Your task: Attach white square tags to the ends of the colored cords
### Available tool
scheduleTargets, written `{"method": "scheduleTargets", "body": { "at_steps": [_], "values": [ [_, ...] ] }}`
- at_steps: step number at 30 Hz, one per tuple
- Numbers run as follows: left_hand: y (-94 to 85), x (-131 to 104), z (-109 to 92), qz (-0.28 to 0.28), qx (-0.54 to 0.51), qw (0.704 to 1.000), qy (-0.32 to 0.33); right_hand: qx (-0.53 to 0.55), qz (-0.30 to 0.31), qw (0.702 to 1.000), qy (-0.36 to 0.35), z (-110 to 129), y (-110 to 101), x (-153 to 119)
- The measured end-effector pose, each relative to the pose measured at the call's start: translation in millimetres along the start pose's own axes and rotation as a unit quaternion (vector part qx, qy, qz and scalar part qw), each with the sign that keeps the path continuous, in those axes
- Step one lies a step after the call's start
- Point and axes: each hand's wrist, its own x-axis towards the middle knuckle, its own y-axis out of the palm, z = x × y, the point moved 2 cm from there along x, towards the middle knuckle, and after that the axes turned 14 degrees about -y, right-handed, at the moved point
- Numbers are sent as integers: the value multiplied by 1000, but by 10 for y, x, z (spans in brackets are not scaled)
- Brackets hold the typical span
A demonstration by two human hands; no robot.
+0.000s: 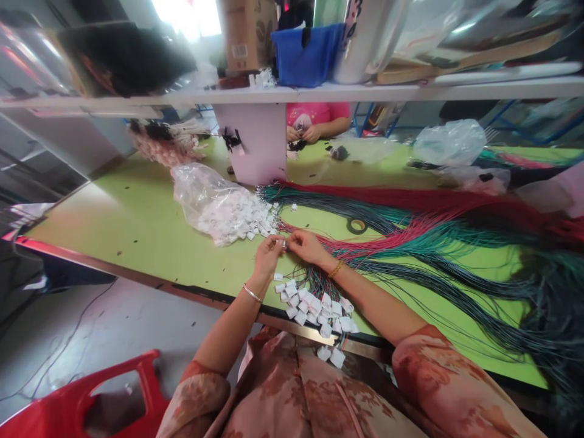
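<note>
My left hand (266,255) pinches a small white connector housing (284,244) above the green table. Close by on its right, my right hand (308,248) is closed in a pinch at the ends of the thin wires; what sits between its fingertips is too small to make out. Beyond my left hand, loose white housings (237,218) spill from a clear plastic bag (194,185). Nearer to me lies a cluster of white connectors (312,304) with wires attached, a few hanging over the table edge. Long red wires (387,198), green wires (460,234) and dark wires (456,286) stretch away to the right.
A roll of black tape (356,226) lies among the wires. Across the table (114,207), a co-worker's hands (311,134) handle small dark parts. Overhead, a shelf (182,99) carries a blue bin (308,56) and a cardboard box (250,36). A red chair (104,395) stands lower left.
</note>
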Motion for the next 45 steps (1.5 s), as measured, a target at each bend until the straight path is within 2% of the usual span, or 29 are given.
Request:
{"method": "scheduleTargets", "body": {
  "at_steps": [3, 7, 9, 11, 13, 15, 18, 20, 25, 29, 32, 38, 45],
  "values": [
    [9, -1, 1, 0, -9, 1000, -12, -26, 23, 999, -40, -22, -18, -25],
    [34, -35, -28, 2, 23, 1000, 1, -71, 30, 996, -50, -20, -31, -37],
    [37, -40, -40, -5, 26, 1000, -4, -78, 52, 994, -59, -20, -52, 39],
    [30, -35, -52, -20, 12, 1000, -11, -88, 50, 993, -61, -47, -102, 202],
    [20, -29, -62, -30, -5, 999, -18, -131, 3, 991, -39, -110, -164, 425],
    [13, -30, -66, -26, -16, 999, -27, -186, -27, 982, 15, -205, -188, 644],
    [-3, -39, -60, -14, -22, 999, -44, -224, 8, 970, 98, -358, -133, 851],
    [-18, -42, -52, -15, -23, 998, -50, -214, 15, 971, 109, -432, -101, 895],
    [-30, -34, -34, -8, -30, 998, -54, -110, -75, 988, 75, -473, -205, 812],
    [-23, -41, -35, 15, -69, 995, -67, 3, -118, 992, 34, -301, -304, 634],
    [-8, -55, -51, 39, -116, 989, -85, 37, -80, 996, 2, -99, -303, 434],
    [29, -57, -69, 67, -143, 982, -104, 3, 28, 1000, 12, 131, -223, 77],
    [30, -63, -64, 84, -130, 983, -102, 10, 60, 998, 5, 145, -199, 41]
  ]
}}
